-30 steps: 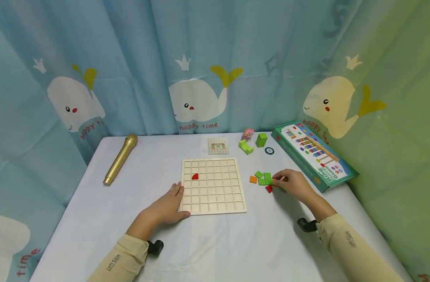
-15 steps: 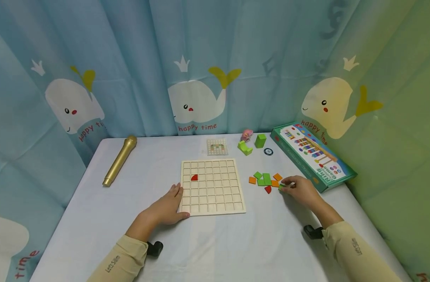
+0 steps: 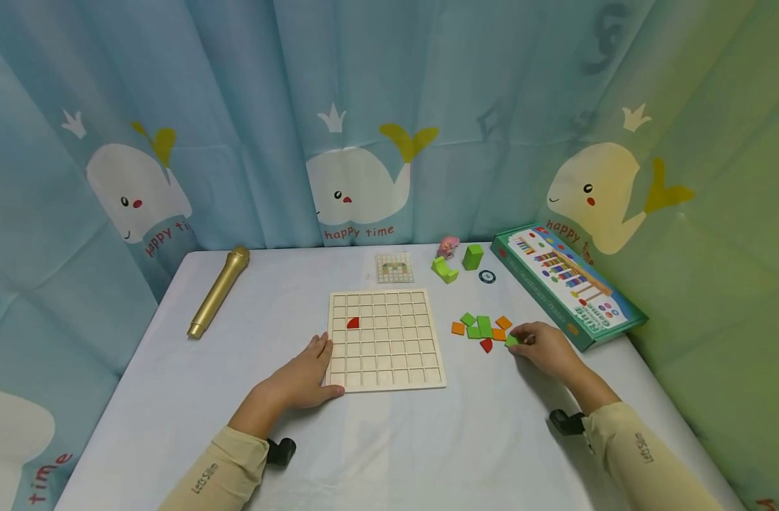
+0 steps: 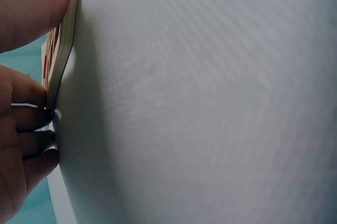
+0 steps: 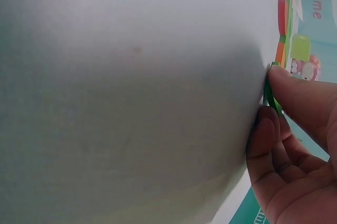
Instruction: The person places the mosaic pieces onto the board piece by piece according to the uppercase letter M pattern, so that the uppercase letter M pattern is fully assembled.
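While both sleeved forearms reach forward over the white table (image 3: 172, 383), the left hand (image 3: 306, 372) lies flat and relaxed, its fingers pressed against the near left edge of the wooden grid board (image 3: 386, 339) with the thumb along the front edge. Off to the board's right, the right hand (image 3: 545, 348) curls palm-down and pinches a small green tile (image 3: 511, 341) between thumb and fingertips at the table surface. Just beyond its fingertips lie loose green, orange and red tiles (image 3: 482, 328), and farther back sit green blocks (image 3: 456, 262), a boxed game (image 3: 565, 284) and a gold microphone (image 3: 218, 289).
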`<state>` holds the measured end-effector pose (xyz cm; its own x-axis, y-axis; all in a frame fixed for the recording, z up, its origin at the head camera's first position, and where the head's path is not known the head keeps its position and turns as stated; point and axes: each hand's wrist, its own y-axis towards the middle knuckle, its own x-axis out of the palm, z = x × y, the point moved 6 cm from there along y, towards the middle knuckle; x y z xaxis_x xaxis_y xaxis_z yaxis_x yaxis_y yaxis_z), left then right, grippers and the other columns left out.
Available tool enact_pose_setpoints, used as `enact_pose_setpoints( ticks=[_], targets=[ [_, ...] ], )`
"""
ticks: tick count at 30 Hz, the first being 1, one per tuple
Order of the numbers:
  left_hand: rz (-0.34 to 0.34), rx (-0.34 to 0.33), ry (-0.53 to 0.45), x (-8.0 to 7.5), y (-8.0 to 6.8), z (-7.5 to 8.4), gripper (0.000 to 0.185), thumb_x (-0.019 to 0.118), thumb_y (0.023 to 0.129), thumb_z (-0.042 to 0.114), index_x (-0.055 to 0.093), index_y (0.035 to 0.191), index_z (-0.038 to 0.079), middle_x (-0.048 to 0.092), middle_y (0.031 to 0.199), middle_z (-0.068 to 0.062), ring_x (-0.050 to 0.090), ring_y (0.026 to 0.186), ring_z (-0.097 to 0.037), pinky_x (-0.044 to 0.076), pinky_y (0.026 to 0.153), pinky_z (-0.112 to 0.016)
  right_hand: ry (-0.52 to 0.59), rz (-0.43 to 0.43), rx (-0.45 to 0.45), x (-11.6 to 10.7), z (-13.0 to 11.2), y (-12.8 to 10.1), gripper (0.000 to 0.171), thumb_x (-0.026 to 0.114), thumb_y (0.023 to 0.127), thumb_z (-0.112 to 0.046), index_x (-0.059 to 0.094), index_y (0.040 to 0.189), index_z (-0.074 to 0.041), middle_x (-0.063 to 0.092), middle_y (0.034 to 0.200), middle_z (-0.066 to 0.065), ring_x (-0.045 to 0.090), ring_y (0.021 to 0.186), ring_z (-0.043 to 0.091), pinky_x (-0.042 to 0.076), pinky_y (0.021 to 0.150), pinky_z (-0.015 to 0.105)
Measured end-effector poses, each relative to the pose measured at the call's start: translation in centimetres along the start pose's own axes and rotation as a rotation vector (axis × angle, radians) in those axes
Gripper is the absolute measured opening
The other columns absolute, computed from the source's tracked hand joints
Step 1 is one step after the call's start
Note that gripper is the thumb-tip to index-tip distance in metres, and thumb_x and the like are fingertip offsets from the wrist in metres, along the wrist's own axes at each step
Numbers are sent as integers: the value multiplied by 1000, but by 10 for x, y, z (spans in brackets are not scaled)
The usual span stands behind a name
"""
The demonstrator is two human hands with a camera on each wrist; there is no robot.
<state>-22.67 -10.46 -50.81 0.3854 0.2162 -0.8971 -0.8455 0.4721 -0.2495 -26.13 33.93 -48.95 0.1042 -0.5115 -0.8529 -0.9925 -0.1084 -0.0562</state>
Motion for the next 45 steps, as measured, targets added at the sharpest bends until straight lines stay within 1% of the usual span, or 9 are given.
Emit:
enact_pose_setpoints(
  ticks=[7, 13, 18, 24, 28, 30, 35, 38, 45],
  targets=[
    [-7, -8, 11, -2, -1, 0, 94, 67, 95, 48, 23, 155, -10, 13, 165, -23, 12, 152, -37, 23, 120, -46, 28, 9, 9, -1, -1, 1, 18, 76, 90, -11, 72, 106, -4, 70, 98, 10, 64, 87, 25, 52, 74, 37],
    [-2, -1, 8, -2, -2, 0, 94, 68, 94, 47, 24, 154, -11, 14, 164, -25, 13, 152, -39, 24, 119, -47, 67, -16, 1, -3, -5, 5, 16, 71, 93, -7, 73, 108, -3, 71, 102, 13, 64, 89, 26, 51, 71, 34],
    [-2, -4, 18, 0, -2, -2, 94, 68, 94, 47, 24, 154, -11, 15, 164, -25, 14, 151, -39, 24, 119, -47, 78, -12, -24, -6, -16, 12, 18, 70, 93, -9, 73, 110, -2, 71, 106, 15, 65, 91, 27, 51, 68, 33],
    [4, -5, 2, 0, -3, -1, 94, 69, 94, 46, 24, 154, -11, 15, 164, -25, 14, 151, -39, 24, 119, -47, 100, -24, -36, -11, -32, 21, 17, 70, 94, -9, 74, 110, -3, 72, 102, 11, 64, 85, 22, 50, 66, 34],
    [6, -7, -4, -1, -4, 0, 94, 69, 94, 46, 24, 154, -11, 15, 164, -24, 14, 151, -39, 24, 119, -47, 98, -36, -51, -11, -42, 29, 18, 69, 95, -10, 75, 111, -4, 71, 107, 12, 64, 90, 25, 52, 69, 34],
    [6, -9, -5, -1, -4, 0, 94, 69, 94, 46, 24, 154, -10, 15, 164, -24, 14, 152, -38, 24, 119, -47, 98, -39, -55, -10, -47, 33, 18, 69, 95, -10, 75, 111, -5, 70, 109, 13, 64, 92, 26, 52, 69, 34],
    [7, -14, -2, -1, -3, 0, 94, 69, 94, 47, 24, 155, -9, 14, 165, -23, 13, 152, -37, 24, 119, -47, 114, -37, -47, -2, -60, 41, 18, 71, 94, -12, 75, 111, -5, 69, 109, 16, 64, 91, 28, 53, 67, 32],
    [9, -7, 2, -1, -3, 1, 94, 69, 94, 47, 24, 155, -10, 15, 164, -23, 13, 152, -38, 24, 119, -47, 118, -33, -42, 5, -67, 45, 18, 71, 94, -12, 75, 111, -6, 69, 109, 15, 64, 90, 28, 53, 67, 32],
    [10, 8, 8, -2, -2, 2, 94, 69, 94, 47, 24, 154, -10, 15, 164, -24, 13, 152, -38, 24, 119, -47, 129, -30, -68, 17, -86, 53, 17, 72, 93, -9, 76, 109, -5, 70, 107, 14, 65, 90, 26, 54, 69, 33]
  ],
)
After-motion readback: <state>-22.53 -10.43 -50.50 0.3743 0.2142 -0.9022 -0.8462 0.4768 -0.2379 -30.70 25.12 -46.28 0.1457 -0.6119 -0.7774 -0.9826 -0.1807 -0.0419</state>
